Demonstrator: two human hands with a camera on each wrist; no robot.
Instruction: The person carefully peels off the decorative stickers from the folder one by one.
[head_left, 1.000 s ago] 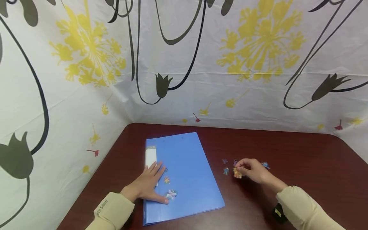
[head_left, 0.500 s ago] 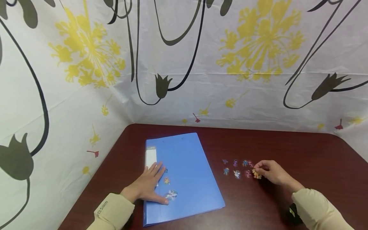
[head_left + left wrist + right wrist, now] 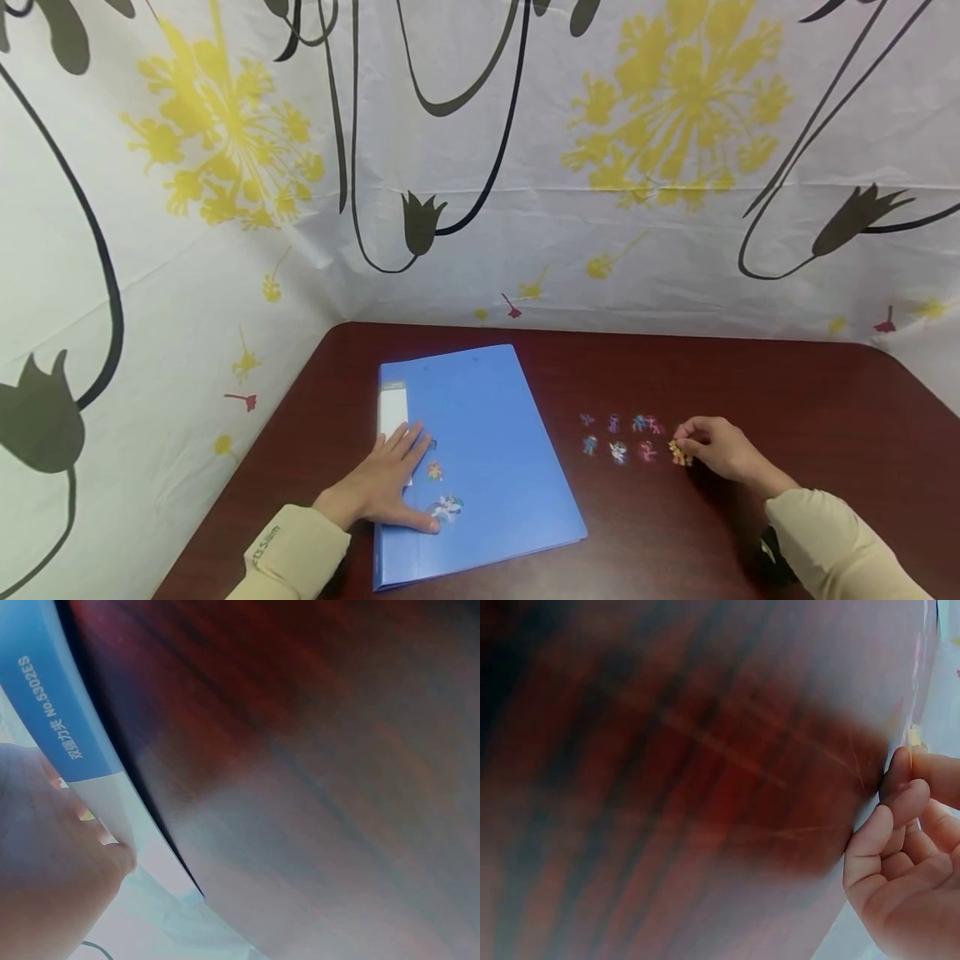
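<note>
My left hand [image 3: 382, 483] lies with fingers spread on a blue folder [image 3: 495, 450], over its white spine label [image 3: 393, 407]. Pony stickers show beside its fingers, among them an orange one [image 3: 435, 471] and a white one [image 3: 447, 507]. Thumb and forefinger of my right hand [image 3: 723, 450] pinch a yellow-orange pony sticker [image 3: 679, 453] at the table surface, at the right end of the lower row of small pony stickers. A pink sticker [image 3: 647, 452] lies just left of it. From the right wrist, only a yellow bit [image 3: 915, 737] shows past the fingertips.
Two short rows of stickers lie on the dark red-brown table [image 3: 810, 400], right of the folder, including a white one [image 3: 618, 452] and a purple one [image 3: 614, 424]. A patterned white cloth [image 3: 480, 167] hangs behind the table and along its left side.
My right hand has moved right with the yellow-orange sticker, from over the rows to their right end, uncovering the white and pink stickers. My left hand stays still on the folder.
</note>
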